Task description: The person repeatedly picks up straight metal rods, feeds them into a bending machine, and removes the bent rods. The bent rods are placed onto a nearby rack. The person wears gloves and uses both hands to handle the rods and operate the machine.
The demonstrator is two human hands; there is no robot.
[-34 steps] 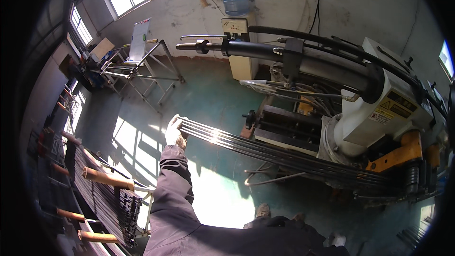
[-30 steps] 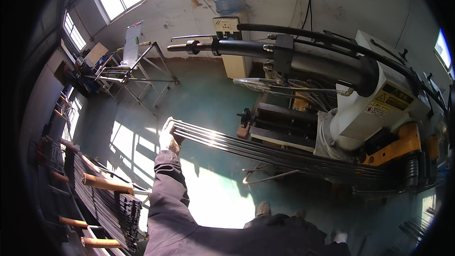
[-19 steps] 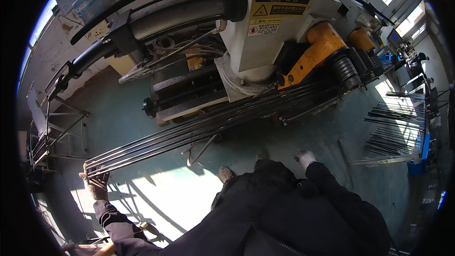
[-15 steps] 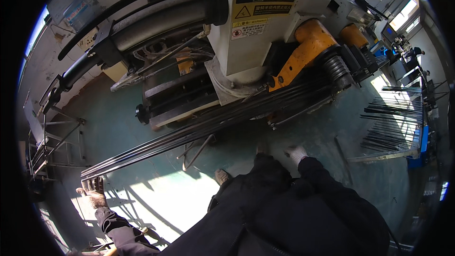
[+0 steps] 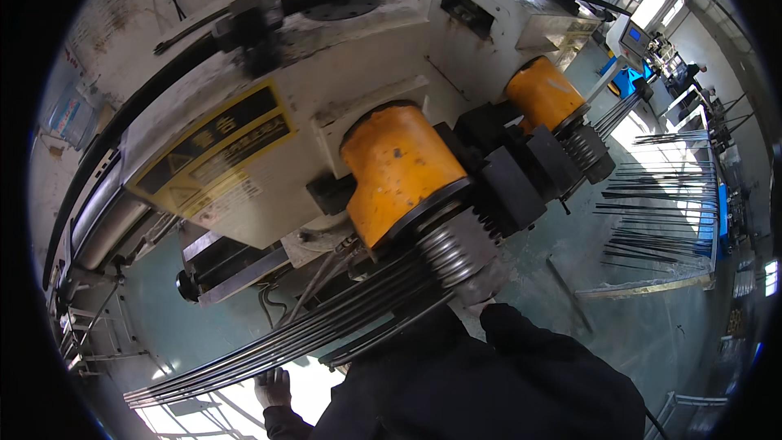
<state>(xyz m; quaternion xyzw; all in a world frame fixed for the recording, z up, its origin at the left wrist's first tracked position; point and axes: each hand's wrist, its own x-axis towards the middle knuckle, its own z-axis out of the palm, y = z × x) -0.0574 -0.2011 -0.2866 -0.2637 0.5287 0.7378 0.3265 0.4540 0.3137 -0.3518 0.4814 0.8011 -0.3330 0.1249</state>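
A bundle of long dark metal rods (image 5: 269,350) runs slantwise from the lower left up under a bending machine with orange roller arms (image 5: 399,171). Just below the rods is my left hand (image 5: 274,389) in a pale work glove, fingers stretched apart and holding nothing visible; whether its fingertips touch the lowest rod is unclear. My right hand (image 5: 482,307) barely shows past its dark sleeve, close under the ribbed metal roller (image 5: 456,253); its fingers are hidden.
The machine's pale body (image 5: 244,187) with a yellow-black warning label fills the far side. On the right, many dark rods lie across a low rack (image 5: 652,287). A loose bar (image 5: 570,295) lies on the green floor. A water bottle (image 5: 72,121) stands far left.
I have come closer to the machine, so its orange arms look larger. My left hand has moved from the rods' left ends rightward along them. My right hand has moved up beside the roller.
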